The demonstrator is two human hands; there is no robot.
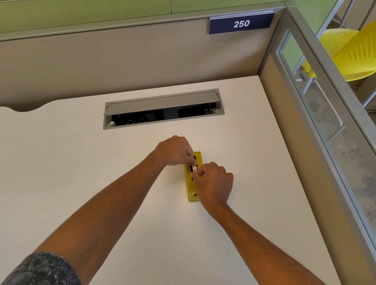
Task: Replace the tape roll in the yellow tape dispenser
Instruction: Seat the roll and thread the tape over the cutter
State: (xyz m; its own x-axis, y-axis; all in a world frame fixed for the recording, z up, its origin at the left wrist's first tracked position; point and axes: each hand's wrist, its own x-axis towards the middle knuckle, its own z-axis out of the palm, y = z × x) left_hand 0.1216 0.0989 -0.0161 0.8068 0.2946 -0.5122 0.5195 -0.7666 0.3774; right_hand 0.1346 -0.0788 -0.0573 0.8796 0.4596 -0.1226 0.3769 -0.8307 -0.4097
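The yellow tape dispenser (191, 187) lies on the white desk (60, 174), right of centre, its long axis pointing away from me. A tape roll (194, 168) stands on edge in the dispenser's dark slot. My left hand (173, 151) pinches the roll from the left and far side. My right hand (212, 184) pinches it from the right and covers much of the dispenser's near half. Whether the roll is fully seated in the slot cannot be told.
An open grey cable hatch (162, 108) is set into the desk just beyond the hands. Beige partition walls close the back and right sides, with a "250" sign (241, 24) on the back one. A yellow chair (364, 45) stands outside the partition.
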